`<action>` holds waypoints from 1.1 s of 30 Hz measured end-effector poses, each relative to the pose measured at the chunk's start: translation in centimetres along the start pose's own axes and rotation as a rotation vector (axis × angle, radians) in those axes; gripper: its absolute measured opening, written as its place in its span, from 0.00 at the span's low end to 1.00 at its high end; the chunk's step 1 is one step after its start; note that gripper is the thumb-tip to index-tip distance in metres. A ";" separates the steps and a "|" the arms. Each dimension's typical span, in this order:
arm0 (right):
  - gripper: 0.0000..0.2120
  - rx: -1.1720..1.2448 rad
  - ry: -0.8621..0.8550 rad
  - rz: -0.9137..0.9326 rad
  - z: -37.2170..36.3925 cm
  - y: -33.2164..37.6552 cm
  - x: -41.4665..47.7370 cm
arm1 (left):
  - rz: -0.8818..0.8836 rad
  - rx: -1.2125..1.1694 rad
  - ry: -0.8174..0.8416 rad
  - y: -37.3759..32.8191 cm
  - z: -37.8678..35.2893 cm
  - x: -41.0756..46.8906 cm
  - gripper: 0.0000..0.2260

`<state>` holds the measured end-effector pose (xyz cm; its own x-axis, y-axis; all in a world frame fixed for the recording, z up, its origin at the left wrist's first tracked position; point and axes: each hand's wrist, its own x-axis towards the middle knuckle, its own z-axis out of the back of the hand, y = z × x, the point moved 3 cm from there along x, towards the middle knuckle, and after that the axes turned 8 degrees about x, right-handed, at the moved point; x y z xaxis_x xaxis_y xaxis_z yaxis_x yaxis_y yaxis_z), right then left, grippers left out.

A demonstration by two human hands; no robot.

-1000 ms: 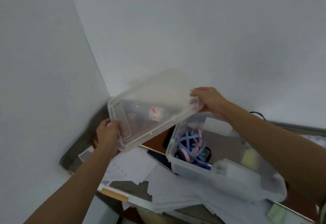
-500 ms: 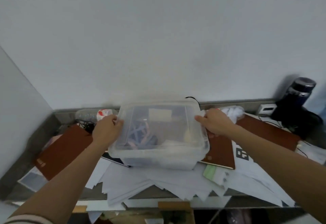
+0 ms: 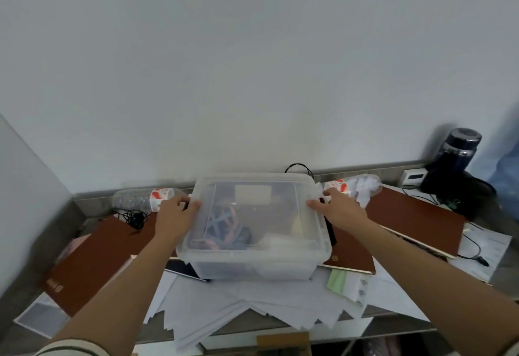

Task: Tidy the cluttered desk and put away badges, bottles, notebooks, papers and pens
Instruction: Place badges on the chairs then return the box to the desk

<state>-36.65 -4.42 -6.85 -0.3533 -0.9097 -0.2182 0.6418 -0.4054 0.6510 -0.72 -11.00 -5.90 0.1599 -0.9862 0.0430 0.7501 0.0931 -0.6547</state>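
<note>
Both hands pressing on the lid (image 3: pixel 254 207) of the clear bin (image 3: pixel 252 267), sitting mid-desk on the paper pile (image 3: pixel 247 305); left hand (image 3: pixel 175 216) gripping lid edge at 9 o'clock, right hand (image 3: pixel 338 209) at 3; fingers curling over rim, thumbs hidden, so can't tell if fully clenched. Lid's long axis running 9–3, hands equally near. Lanyards (image 3: pixel 224 226) showing inside. Looks like lid is getting seated. Tight room: bottle (image 3: pixel 140 200) at 10, notebooks (image 3: pixel 95 263) both sides; open space only toward 6.
</note>
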 end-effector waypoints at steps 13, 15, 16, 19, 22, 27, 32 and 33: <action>0.20 0.317 0.027 -0.072 -2.8 0.2 1.0 | 0.257 -0.173 0.263 -0.3 -0.9 1.7 0.18; 0.21 0.298 -0.015 -0.069 -3.4 0.4 0.5 | 0.250 -0.154 0.278 -0.3 -1.1 1.7 0.18; 0.22 0.286 -0.034 -0.065 -3.6 0.4 0.3 | 0.246 -0.135 0.280 -0.3 -1.2 1.8 0.18; 0.25 0.213 -0.064 -0.050 -3.5 0.6 0.3 | 0.240 -0.070 0.264 -0.4 -1.5 2.1 0.19; 0.24 0.135 -0.070 -0.040 -3.5 0.9 0.3 | 0.218 0.008 0.216 -0.6 -1.7 2.3 0.18; 0.22 -0.004 -0.135 -0.027 -3.9 1.8 -0.1 | 0.132 0.185 0.129 -0.6 -2.2 1.6 0.18; 0.21 -0.021 -0.162 -0.035 -4.1 2.1 -0.4 | 0.132 0.184 0.111 -0.5 -2.2 1.5 0.23; 0.21 -0.020 -0.171 -0.035 -4.1 2.2 -0.6 | 0.121 0.197 0.095 -0.5 -2.2 1.4 0.24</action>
<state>-32.24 -5.15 -8.28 -0.4852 -0.8671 -0.1127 0.6397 -0.4399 0.6303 -2.32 -12.78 -7.14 0.2022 -0.9738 -0.1038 0.8412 0.2269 -0.4908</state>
